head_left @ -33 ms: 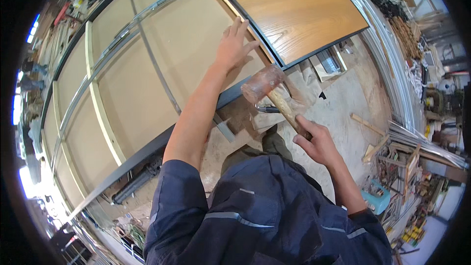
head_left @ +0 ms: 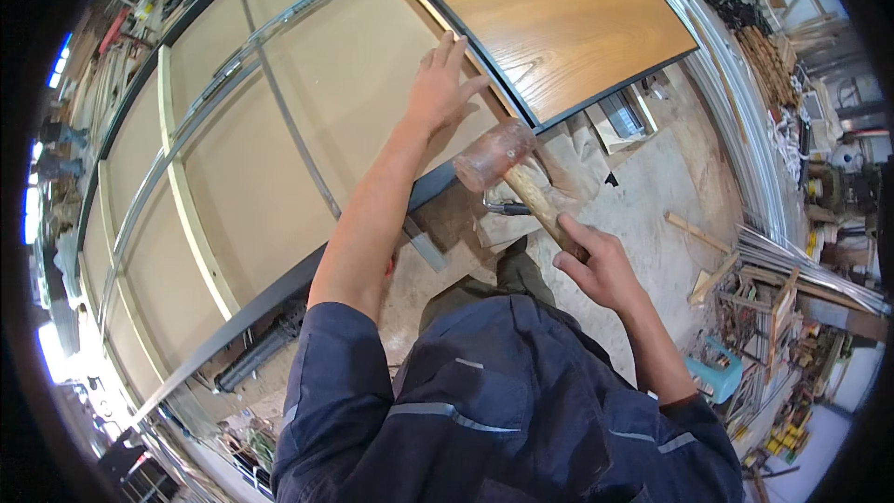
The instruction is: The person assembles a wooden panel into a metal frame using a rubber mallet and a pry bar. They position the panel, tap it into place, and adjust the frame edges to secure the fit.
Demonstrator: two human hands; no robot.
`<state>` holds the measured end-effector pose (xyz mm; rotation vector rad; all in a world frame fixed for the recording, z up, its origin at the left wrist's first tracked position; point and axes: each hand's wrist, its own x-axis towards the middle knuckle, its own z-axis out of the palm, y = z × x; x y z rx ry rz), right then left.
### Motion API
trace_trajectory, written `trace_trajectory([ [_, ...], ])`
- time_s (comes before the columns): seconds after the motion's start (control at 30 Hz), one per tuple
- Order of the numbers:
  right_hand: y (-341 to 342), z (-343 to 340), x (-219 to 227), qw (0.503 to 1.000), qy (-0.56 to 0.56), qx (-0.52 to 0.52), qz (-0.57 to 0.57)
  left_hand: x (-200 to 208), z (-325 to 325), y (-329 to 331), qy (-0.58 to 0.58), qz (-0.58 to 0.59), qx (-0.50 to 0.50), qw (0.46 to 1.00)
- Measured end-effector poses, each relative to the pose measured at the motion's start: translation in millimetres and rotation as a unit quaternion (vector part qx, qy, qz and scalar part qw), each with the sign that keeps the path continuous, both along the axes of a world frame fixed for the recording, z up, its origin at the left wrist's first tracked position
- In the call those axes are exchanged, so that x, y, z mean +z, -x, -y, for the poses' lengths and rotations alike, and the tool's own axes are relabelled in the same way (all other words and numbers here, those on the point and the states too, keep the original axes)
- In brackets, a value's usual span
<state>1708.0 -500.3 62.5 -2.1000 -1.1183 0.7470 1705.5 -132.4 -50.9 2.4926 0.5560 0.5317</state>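
A mallet (head_left: 494, 156) with a worn brownish-red head and a wooden handle is gripped in my right hand (head_left: 601, 265). Its head hangs just past the near corner of a large dark-edged frame (head_left: 279, 284) backed with beige board (head_left: 363, 84). Spread fingers of my left hand (head_left: 442, 88) rest on or right beside a thin wooden strip (head_left: 421, 2) along the frame's right side. Next to that strip lies a wood-grain panel (head_left: 559, 19) with a dark border. Contact between the mallet head and the frame cannot be made out.
Pale wooden battens (head_left: 191, 214) and thin metal strips (head_left: 289, 112) cross the board at left. A black-handled tool (head_left: 507, 209) shows beneath the mallet. Long metal profiles (head_left: 736, 121) lie at right, near loose wood pieces (head_left: 698, 233) and a teal container (head_left: 717, 371).
The mallet and my right hand have shifted very slightly left. My left hand stays at the wooden strip.
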Motion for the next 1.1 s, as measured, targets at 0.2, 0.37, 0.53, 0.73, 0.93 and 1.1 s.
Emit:
trace_trajectory([
  [0.2, -4, -36, 9, 0.995, -0.030, 0.094, 0.027, -26, -21, -16, 0.020, 0.024, 0.011, 0.999],
  [0.37, -48, -43, -14, 0.997, 0.063, -0.050, -0.022, -7, -24, -24, 0.047, 0.052, 0.022, 0.997],
  [0.53, -28, -53, 7, 0.997, 0.001, 0.077, 0.010, 3, -28, -20, 0.073, 0.034, 0.011, 0.997],
  [0.73, -54, -62, 6, 0.998, 0.066, -0.021, 0.000, 7, -31, -26, 0.101, 0.035, 0.017, 0.994],
  [0.93, -59, -57, 7, 0.995, 0.073, -0.027, -0.057, -9, -45, -28, 0.102, 0.065, 0.021, 0.993],
  [1.1, -45, -66, 18, 0.999, 0.048, 0.021, -0.009, -4, -38, -26, 0.111, 0.038, 0.026, 0.993],
])
